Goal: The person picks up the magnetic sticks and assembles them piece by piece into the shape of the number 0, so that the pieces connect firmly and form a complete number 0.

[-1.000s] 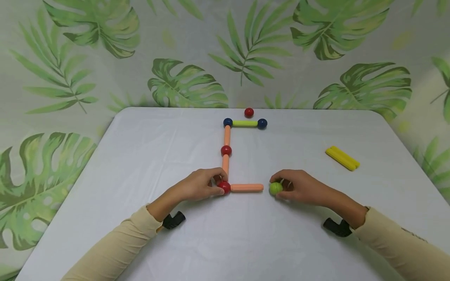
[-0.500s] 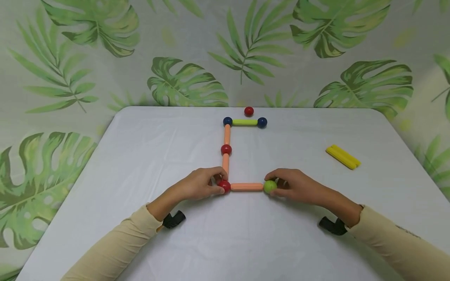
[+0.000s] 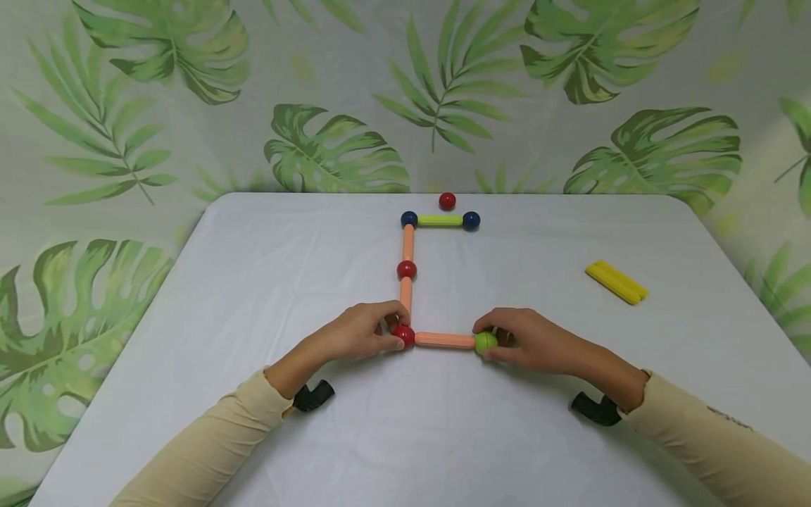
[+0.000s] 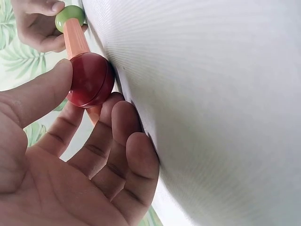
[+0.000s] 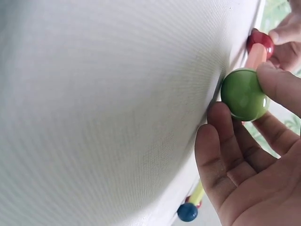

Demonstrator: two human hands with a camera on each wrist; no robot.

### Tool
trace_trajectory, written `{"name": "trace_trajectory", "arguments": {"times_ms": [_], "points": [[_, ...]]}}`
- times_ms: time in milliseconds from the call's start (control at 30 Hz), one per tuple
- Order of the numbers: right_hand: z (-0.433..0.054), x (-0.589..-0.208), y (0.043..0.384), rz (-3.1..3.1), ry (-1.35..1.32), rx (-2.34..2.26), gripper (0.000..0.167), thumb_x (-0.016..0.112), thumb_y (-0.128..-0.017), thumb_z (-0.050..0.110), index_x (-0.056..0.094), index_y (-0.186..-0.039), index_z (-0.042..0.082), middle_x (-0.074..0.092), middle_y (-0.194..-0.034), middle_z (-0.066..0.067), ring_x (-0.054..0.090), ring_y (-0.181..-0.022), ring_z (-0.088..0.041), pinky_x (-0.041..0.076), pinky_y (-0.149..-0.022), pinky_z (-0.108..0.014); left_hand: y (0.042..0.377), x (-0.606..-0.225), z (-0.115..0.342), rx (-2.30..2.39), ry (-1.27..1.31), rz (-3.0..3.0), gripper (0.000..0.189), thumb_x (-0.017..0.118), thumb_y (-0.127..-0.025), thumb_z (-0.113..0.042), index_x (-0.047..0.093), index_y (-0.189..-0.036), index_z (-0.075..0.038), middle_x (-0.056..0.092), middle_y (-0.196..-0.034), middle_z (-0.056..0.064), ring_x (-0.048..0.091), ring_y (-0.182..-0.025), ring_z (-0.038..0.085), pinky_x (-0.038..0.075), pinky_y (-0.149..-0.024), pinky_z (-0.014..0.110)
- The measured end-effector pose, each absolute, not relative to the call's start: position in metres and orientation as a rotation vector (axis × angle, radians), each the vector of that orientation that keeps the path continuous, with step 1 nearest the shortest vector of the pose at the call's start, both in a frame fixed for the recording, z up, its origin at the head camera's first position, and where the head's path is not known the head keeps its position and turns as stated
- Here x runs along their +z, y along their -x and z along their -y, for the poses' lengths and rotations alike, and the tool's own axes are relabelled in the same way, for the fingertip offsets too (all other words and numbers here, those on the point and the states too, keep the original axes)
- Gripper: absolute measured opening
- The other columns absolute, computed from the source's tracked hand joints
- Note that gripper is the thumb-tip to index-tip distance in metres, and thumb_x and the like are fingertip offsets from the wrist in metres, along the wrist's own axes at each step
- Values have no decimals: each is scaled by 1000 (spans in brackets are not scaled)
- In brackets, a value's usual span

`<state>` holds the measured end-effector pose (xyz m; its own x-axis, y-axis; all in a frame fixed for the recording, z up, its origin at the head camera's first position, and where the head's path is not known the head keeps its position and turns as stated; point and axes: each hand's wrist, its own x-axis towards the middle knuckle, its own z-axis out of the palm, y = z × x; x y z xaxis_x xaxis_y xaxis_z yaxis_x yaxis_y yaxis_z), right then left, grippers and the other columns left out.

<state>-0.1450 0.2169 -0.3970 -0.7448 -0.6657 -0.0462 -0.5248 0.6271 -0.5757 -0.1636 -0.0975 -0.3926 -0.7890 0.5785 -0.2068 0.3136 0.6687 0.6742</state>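
My left hand (image 3: 364, 332) pinches a red ball (image 4: 92, 80) between thumb and fingers at the near corner of a ball-and-stick shape. A ribbed orange stick (image 3: 445, 341) runs right from that ball to a green ball (image 5: 244, 94), which my right hand (image 3: 529, 339) pinches. From the held red ball, another orange stick (image 3: 406, 299) leads away to a second red ball (image 3: 407, 270). Beyond it an orange stick (image 3: 408, 243) reaches a dark blue ball (image 3: 409, 220). A lime stick (image 3: 440, 220) joins that one to another dark blue ball (image 3: 471, 221).
A loose red ball (image 3: 447, 201) lies near the far edge of the white-covered table (image 3: 285, 246). Yellow sticks (image 3: 617, 282) lie side by side at the right. A leaf-patterned cloth (image 3: 342, 63) hangs behind the table.
My right hand has moved left with the green ball, bringing it against the end of the orange stick. That end has since shifted slightly toward me. The left hand stays on its red ball.
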Motion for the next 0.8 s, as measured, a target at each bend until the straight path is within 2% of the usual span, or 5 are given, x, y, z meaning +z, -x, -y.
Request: {"name": "trace_trajectory", "arguments": {"times_ms": [500, 800], "points": [[-219, -399, 145, -2605, 986, -819, 30, 75, -89, 18, 64, -116, 15, 64, -106, 6, 57, -90, -5, 54, -79, -22, 162, -391, 96, 889, -701, -2481, 23, 72, -90, -19, 60, -110, -21, 65, -95, -1, 55, -75, 12, 44, -64, 23], [-225, -396, 145, -2614, 966, -811, 33, 72, -91, 21, 63, -122, 13, 66, -112, 5, 59, -91, -5, 54, -80, -23, 161, -391, 95, 892, -711, -2486, 23, 72, -91, -19, 60, -110, -20, 65, -95, 0, 55, -75, 12, 45, -64, 23]]}}
